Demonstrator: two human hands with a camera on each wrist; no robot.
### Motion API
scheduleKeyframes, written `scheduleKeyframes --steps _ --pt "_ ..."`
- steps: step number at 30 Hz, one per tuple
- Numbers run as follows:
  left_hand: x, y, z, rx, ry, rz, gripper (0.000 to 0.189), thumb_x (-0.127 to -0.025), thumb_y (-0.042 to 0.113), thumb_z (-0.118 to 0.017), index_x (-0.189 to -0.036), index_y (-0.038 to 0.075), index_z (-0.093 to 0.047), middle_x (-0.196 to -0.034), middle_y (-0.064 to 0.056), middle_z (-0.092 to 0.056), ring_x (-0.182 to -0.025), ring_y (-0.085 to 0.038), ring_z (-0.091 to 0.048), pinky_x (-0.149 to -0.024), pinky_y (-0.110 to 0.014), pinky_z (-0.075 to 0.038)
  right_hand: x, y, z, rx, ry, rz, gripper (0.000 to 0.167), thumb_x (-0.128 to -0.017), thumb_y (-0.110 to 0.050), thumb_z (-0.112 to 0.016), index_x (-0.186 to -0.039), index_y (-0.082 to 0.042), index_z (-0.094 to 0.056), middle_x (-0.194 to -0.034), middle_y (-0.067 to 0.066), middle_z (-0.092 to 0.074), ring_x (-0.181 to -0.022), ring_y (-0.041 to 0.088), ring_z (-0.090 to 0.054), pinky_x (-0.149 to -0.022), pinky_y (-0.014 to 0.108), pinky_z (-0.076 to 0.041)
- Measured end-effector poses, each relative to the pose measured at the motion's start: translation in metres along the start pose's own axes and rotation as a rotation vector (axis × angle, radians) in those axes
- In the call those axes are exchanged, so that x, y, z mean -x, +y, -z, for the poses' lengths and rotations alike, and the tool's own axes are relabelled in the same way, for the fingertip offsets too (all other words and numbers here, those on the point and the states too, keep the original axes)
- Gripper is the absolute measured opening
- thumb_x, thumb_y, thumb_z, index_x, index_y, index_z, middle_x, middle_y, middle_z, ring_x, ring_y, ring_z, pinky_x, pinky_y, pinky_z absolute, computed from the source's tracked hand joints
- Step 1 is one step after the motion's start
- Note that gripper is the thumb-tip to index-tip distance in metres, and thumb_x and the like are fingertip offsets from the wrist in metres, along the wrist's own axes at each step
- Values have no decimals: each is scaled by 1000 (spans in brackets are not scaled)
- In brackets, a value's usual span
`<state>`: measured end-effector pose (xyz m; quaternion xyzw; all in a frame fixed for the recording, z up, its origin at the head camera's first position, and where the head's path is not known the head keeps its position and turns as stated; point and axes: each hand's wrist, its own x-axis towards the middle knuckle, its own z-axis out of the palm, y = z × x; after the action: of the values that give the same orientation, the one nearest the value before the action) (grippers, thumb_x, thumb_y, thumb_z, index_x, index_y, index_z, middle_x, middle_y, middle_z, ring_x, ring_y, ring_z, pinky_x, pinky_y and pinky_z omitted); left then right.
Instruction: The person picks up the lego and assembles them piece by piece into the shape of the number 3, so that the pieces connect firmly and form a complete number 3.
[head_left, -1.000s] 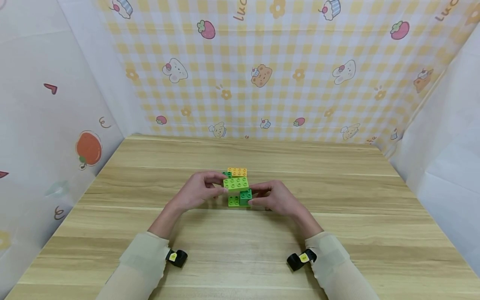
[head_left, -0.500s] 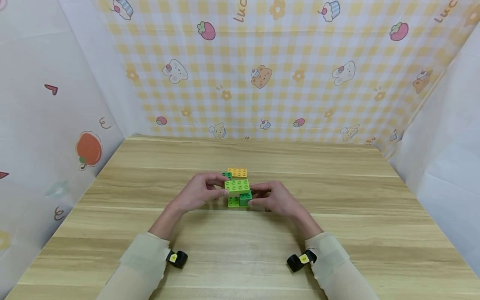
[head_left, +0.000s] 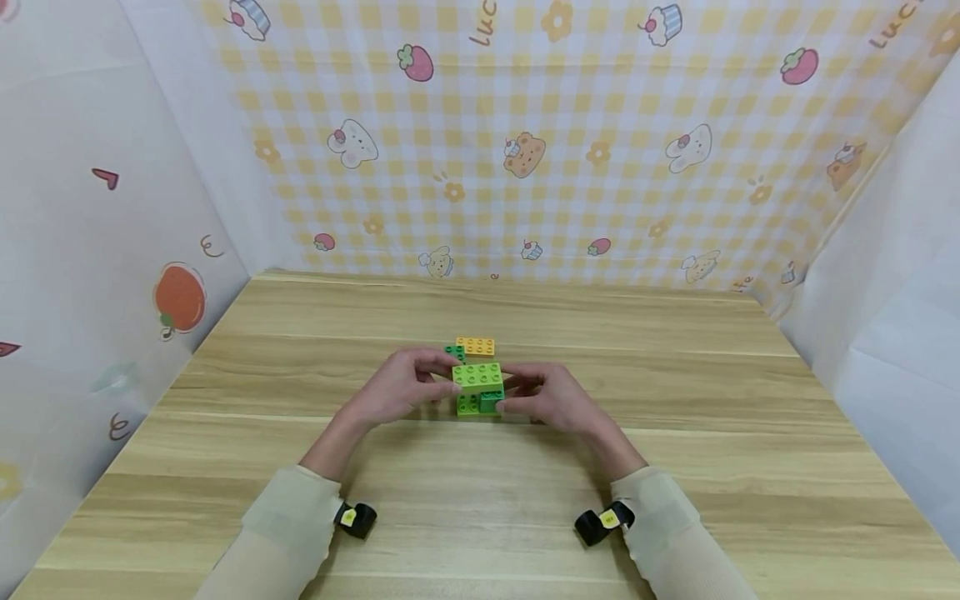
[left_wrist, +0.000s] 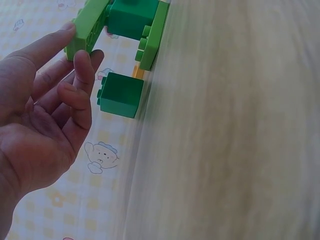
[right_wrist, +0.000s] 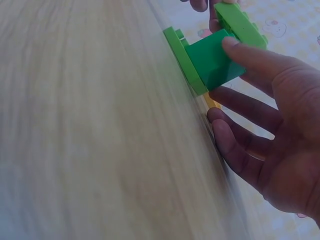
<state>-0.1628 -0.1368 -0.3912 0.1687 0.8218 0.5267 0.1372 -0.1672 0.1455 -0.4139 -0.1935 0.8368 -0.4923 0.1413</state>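
In the head view, my left hand [head_left: 405, 390] pinches a lime green eight-stud brick [head_left: 478, 377] by its left end, thumb in front and fingers behind. Directly below is a dark green brick [right_wrist: 212, 59] that my right hand [head_left: 551, 398] grips between thumb and fingers. That brick stands on the right part of a flat lime green plate brick [left_wrist: 155, 37], whose left studs [head_left: 467, 403] show bare. The upper lime brick lies right at the dark green brick's studs and overhangs to the left. The right hand's other fingers curl loosely near the table in the right wrist view.
Behind the stack lie a yellow eight-stud brick [head_left: 476, 346] and a second dark green brick [left_wrist: 121, 95], partly hidden by the left hand in the head view. The wooden table [head_left: 480, 500] meets a checked cloth backdrop [head_left: 570, 200] and white side cloths.
My left hand has brought the upper lime brick slightly right and toward me, down over the dark green brick. The right hand has kept its grip in place.
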Motion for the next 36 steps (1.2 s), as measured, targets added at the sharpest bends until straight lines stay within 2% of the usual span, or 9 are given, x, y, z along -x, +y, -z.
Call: scheduleKeyframes --steps 6,12,23,31,36 --pt "0 1 -1 0 -6 -4 37 -97 16 -77 -131 3 -70 -123 -17 -74 -93 -25 -72 -76 -31 -61 1 0 1 -45 5 -21 61 -94 -31 -83 -150 -24 -61 -131 12 -73 -101 23 -70 -68 36 -59" --pt "0 1 -2 -8 -8 -4 39 -97 16 -77 -133 3 -69 -123 -17 -75 -92 -19 -71 -77 -31 -61 1 2 3 -83 2 -13 54 -97 -32 -78 -149 -31 -62 -133 12 -72 -98 23 -71 -71 37 -61" --pt "0 1 -3 -23 -13 -8 38 -98 17 -76 -133 4 -70 -124 -16 -75 -90 -17 -71 -77 -35 -61 0 3 5 -106 -11 -12 49 -100 -32 -75 -147 -27 -64 -137 20 -68 -97 25 -74 -76 41 -64" --pt "-1 0 -3 -24 -19 -16 38 -98 17 -75 -134 4 -69 -124 -16 -74 -92 -17 -71 -78 -36 -61 0 2 6 -127 -13 -6 47 -99 -31 -77 -144 -26 -67 -136 19 -69 -98 24 -74 -75 41 -64" --pt "-1 0 -3 -25 -25 -20 39 -99 19 -75 -135 5 -69 -125 -16 -74 -93 -21 -72 -76 -35 -60 1 1 6 -139 -11 -4 46 -98 -29 -77 -143 -23 -68 -135 19 -70 -99 24 -75 -76 41 -64"
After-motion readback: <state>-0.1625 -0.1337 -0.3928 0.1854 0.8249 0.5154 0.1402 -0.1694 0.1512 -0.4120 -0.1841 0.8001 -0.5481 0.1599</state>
